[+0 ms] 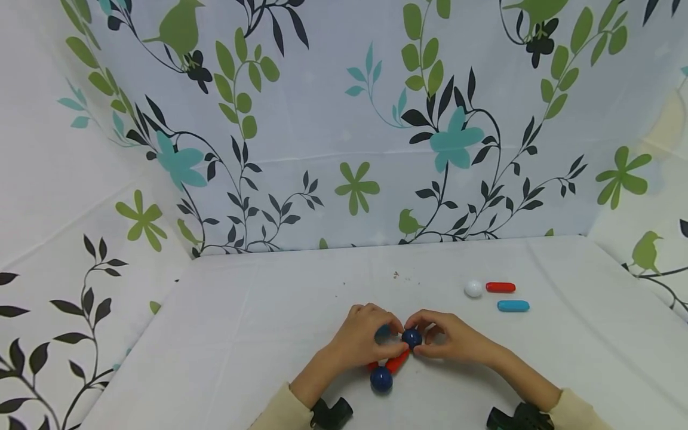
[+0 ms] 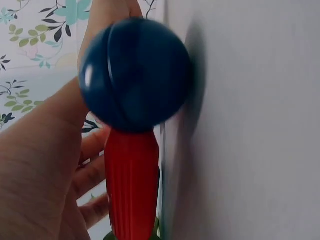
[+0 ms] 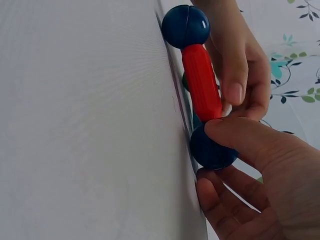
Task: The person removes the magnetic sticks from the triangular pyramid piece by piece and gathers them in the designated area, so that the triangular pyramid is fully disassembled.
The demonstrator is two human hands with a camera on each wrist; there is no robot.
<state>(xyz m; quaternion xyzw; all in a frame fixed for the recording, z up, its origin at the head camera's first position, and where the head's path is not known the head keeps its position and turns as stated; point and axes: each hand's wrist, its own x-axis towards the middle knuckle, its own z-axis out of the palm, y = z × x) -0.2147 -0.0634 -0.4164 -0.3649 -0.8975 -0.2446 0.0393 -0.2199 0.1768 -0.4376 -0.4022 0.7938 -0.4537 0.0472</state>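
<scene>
My right hand [image 1: 454, 339] pinches a dark blue ball [image 1: 412, 338] between thumb and fingers. A red rod [image 3: 201, 82] joins it to another dark blue ball [image 1: 381, 380], which lies nearer to me on the table. Part of a second red rod [image 1: 372, 365] shows beside that ball. My left hand [image 1: 361, 337] curls around the left side of this ball-and-rod build, thumb and fingertips close together beside the pinched ball. A teal-blue part [image 1: 383, 334] shows in the gap of the left hand; its shape is partly hidden. The left wrist view shows the near ball [image 2: 137, 75] large.
Toward the back right of the white table [image 1: 290, 292] lie a white ball [image 1: 473, 289], a loose red rod [image 1: 500, 287] and a light blue rod [image 1: 513, 306]. Behind stands a patterned cloth [image 1: 312, 119]. Small crumbs [image 1: 396, 275] dot the table.
</scene>
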